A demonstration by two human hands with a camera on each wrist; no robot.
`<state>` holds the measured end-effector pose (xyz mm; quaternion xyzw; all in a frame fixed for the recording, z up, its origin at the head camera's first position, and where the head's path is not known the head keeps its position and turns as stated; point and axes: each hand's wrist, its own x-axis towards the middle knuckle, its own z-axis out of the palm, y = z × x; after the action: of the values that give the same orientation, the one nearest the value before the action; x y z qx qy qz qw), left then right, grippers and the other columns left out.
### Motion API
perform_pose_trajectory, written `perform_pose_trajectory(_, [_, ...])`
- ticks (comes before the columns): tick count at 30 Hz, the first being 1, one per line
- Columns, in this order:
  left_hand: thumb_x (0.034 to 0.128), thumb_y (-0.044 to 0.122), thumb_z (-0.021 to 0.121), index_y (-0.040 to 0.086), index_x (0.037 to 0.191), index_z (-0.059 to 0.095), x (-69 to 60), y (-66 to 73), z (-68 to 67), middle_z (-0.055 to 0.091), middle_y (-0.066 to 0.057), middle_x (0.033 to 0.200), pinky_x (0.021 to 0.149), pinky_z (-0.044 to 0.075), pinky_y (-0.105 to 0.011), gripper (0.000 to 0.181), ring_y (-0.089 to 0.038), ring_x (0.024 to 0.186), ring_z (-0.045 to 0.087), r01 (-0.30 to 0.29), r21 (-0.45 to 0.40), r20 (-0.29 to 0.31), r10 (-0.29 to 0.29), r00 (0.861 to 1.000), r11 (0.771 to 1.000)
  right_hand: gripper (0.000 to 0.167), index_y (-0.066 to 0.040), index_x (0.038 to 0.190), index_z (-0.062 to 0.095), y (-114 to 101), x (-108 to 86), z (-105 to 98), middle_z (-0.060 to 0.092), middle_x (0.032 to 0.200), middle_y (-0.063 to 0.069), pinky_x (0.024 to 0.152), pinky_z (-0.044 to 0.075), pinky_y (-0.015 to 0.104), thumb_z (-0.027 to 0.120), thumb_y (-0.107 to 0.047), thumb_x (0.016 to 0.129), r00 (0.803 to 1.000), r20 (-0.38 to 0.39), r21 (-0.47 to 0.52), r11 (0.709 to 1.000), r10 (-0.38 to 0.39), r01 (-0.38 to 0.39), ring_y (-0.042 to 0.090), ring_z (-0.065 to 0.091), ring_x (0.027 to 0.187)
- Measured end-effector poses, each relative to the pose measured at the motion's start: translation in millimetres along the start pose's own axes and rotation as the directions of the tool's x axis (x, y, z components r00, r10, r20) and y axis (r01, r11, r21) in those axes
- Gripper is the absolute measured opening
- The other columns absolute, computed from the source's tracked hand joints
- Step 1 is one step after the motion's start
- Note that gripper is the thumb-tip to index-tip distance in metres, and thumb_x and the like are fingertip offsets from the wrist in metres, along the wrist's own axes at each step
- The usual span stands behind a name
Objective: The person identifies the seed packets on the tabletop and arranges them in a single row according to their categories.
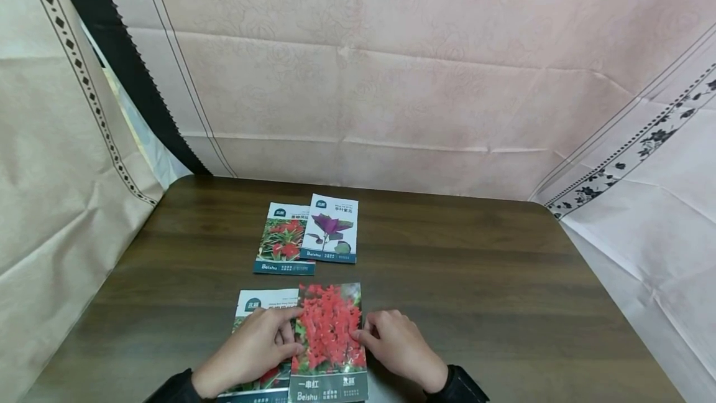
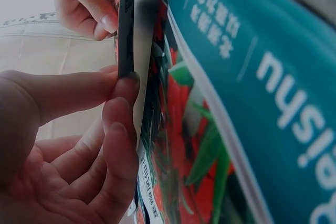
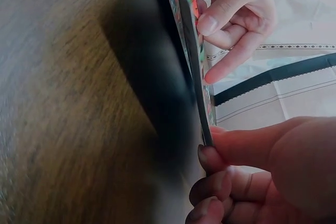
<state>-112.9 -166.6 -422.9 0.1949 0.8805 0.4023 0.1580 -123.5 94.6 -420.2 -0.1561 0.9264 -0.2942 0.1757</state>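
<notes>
Red-flowered packet [image 1: 330, 328], between both hands [image 1: 256, 341] [image 1: 399, 346], pinched at opposite edges

In the head view, the left hand [image 1: 257, 341] and the red-blossom packet [image 1: 330, 328] at its fingertips hide much of the lower packet [image 1: 268, 298], whose bottom strip runs off the lower edge. Ahead of the left hand, a white packet [image 1: 330, 247] covers the upper right of the red-flower packet [image 1: 279, 238]; the finest print on both is too small to read. The back of the right hand [image 1: 397, 344] conceals most of its fingers. Both sleeves [image 1: 461, 385] are cut off below the wrists. In the left wrist view, large lettering beyond the left hand is cropped at the right edge. In the right wrist view, a dark patch [image 3: 147, 77] and the tabletop [image 3: 52, 103] beside the right hand are blurred.
</notes>
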Motion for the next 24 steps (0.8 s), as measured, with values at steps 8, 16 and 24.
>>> perform_pose_trajectory(8, [0.0822, 0.016, 0.075, -0.005, 0.13, 0.056, -0.1, 1.3, 1.6, 0.061, 0.013, 0.064, 0.064, 0.045, -0.019, 0.056, -0.003, 0.054, 0.054, 0.001, 0.001, 0.008, -0.001, 1.0, 1.0, 0.036, -0.018, 0.063, 0.053, -0.8, -0.9, 1.9, 0.042, 0.055, -0.01, 0.05, 0.029, 0.021, 0.063, -0.035, 0.093, 1.0, -0.011, -0.025, 1.0, -0.014, 0.014, 0.005, 0.039, 0.049])
perform_pose_trajectory(16, [0.0813, 0.017, 0.076, -0.005, 0.13, 0.056, 1.0, 1.8, 1.7, 0.059, 0.012, 0.063, 0.064, 0.044, -0.021, 0.057, -0.005, 0.053, 0.053, 0.024, 0.013, 0.015, -0.024, 1.0, 1.0, 0.036, -0.019, 0.063, 0.054, -2.6, 0.6, 2.6, 0.043, 0.055, -0.01, 0.05, 0.029, 0.022, 0.063, -0.036, 0.093, 1.0, -0.005, -0.049, 0.999, 0.008, -0.008, 0.005, 0.039, 0.05])
perform_pose_trajectory(24, [0.0808, 0.017, 0.077, -0.006, 0.129, 0.057, 2.4, 1.6, 2.7, 0.059, 0.012, 0.061, 0.069, 0.048, -0.026, 0.057, -0.005, 0.054, 0.054, 0.032, 0.022, 0.027, -0.033, 0.999, 0.999, 0.034, -0.018, 0.065, 0.056, -3.7, 2.7, 2.3, 0.045, 0.056, -0.008, 0.05, 0.03, 0.023, 0.063, -0.036, 0.093, 0.999, 0.023, -0.071, 0.997, 0.035, -0.033, 0.007, 0.041, 0.05])
